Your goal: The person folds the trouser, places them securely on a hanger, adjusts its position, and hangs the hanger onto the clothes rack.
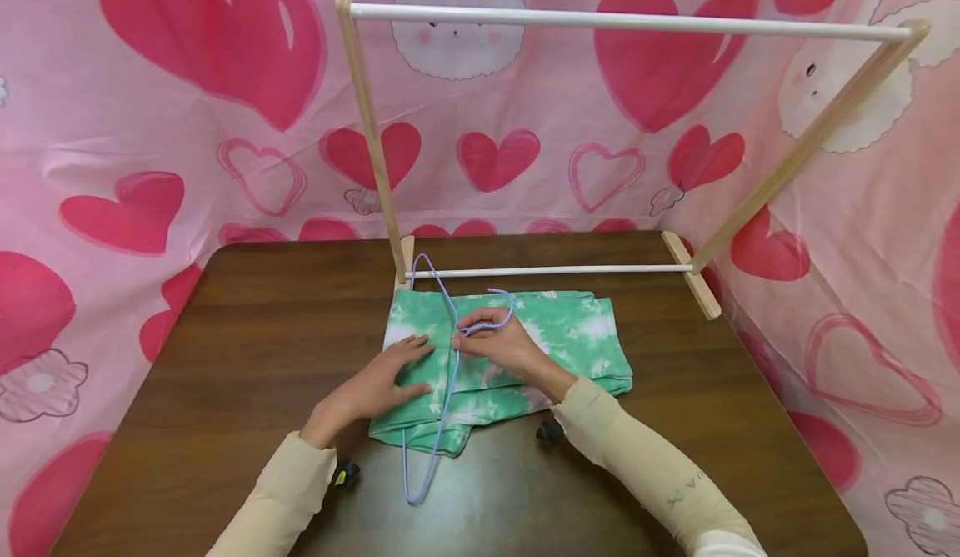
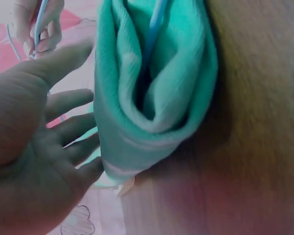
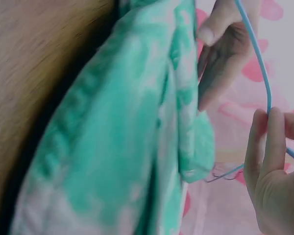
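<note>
A folded green and white tie-dye garment (image 1: pixel 570 332) lies on the brown table. Through its left fold runs a thin lavender wire hanger (image 1: pixel 442 424), one end sticking out past the near edge and the other past the far edge. My right hand (image 1: pixel 498 344) pinches the hanger at the base of its hook, above the cloth. On the left part of the cloth rests my left hand (image 1: pixel 382 382), fingers spread. The left wrist view shows the hanger bar inside the rolled fold (image 2: pixel 157 98), beside the left hand's extended fingers.
Behind the garment stands a rack with wooden legs, a white top rail (image 1: pixel 622 22) and a lower white bar (image 1: pixel 555 272). Its left foot (image 1: pixel 406 257) is close to the hanger's far end. A pink heart-patterned cloth (image 1: pixel 262 173) hangs around the table (image 1: pixel 247 323).
</note>
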`<state>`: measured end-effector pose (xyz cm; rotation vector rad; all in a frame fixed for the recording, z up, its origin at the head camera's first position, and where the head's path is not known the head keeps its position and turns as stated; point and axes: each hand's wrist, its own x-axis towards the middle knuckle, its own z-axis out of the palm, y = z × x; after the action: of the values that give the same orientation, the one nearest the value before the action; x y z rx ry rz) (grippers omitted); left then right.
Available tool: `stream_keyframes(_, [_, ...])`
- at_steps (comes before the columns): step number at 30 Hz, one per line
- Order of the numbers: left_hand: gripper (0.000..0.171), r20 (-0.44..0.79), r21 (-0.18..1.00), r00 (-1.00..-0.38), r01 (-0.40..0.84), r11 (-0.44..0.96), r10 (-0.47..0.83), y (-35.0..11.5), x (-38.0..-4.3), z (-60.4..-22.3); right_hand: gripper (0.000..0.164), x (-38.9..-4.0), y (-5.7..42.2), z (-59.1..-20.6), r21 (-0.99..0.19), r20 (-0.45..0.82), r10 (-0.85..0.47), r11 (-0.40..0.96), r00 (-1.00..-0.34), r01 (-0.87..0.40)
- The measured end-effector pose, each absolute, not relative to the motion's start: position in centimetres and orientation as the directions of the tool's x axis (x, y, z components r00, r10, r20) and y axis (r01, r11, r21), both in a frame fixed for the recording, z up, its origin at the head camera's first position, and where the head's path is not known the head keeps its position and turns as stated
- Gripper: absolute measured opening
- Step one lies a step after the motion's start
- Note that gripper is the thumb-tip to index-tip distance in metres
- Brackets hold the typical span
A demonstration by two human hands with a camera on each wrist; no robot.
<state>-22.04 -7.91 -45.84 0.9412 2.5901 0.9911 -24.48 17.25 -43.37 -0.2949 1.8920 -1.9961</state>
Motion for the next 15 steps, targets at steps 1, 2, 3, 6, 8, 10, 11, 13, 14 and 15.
stream_keyframes(1, [0.059, 0.063, 0.666, -0.784, 0.494, 0.56, 0.617, -8.0, -21.9, -45.8, 0.033, -24.3, 17.2, -43.2, -0.994, -0.086, -0.405, -0.033, -0.91, 0.109])
stream_keyframes(2, [0.056, 0.092, 0.674, -0.795, 0.493, 0.55, 0.599, -8.1, -21.8, -45.7, 0.033, -24.2, 17.1, -43.0, -0.996, -0.068, -0.401, -0.029, -0.914, 0.086])
stream_keyframes(3, [0.053, 0.122, 0.676, -0.804, 0.497, 0.544, 0.582, -8.1, -21.7, -45.7, 0.032, -24.1, 17.1, -42.8, -0.998, -0.049, -0.393, -0.019, -0.918, 0.061])
stream_keyframes(6, [0.047, 0.18, 0.693, -0.83, 0.488, 0.531, 0.528, -8.1, -21.2, -45.5, 0.028, -23.8, 16.8, -42.3, -1.0, 0.011, -0.377, 0.022, -0.926, -0.021])
stream_keyframes(8, [0.044, 0.179, 0.743, -0.852, 0.445, 0.5, 0.491, -8.0, -20.9, -45.3, 0.027, -23.8, 16.5, -41.9, -0.995, 0.039, -0.374, 0.067, -0.927, -0.068])
stream_keyframes(10, [0.043, 0.148, 0.81, -0.874, 0.376, 0.451, 0.462, -7.9, -20.5, -45.0, 0.024, -23.8, 16.0, -41.5, -0.988, 0.067, -0.373, 0.108, -0.926, -0.114])
stream_keyframes(11, [0.044, 0.12, 0.847, -0.884, 0.329, 0.418, 0.452, -7.9, -20.3, -44.8, 0.022, -23.9, 15.8, -41.3, -0.98, 0.089, -0.378, 0.13, -0.922, -0.148])
stream_keyframes(13, [0.046, 0.053, 0.91, -0.897, 0.224, 0.348, 0.438, -7.9, -19.8, -44.1, 0.021, -24.1, 15.2, -40.8, -0.955, 0.134, -0.395, 0.193, -0.909, -0.225])
stream_keyframes(14, [0.048, 0.022, 0.932, -0.899, 0.176, 0.315, 0.437, -7.9, -19.6, -43.7, 0.021, -24.2, 14.9, -40.6, -0.937, 0.163, -0.407, 0.221, -0.899, -0.27])
stream_keyframes(15, [0.05, -0.008, 0.95, -0.901, 0.129, 0.286, 0.434, -7.9, -19.4, -43.3, 0.019, -24.3, 14.6, -40.5, -0.917, 0.193, -0.418, 0.245, -0.888, -0.314])
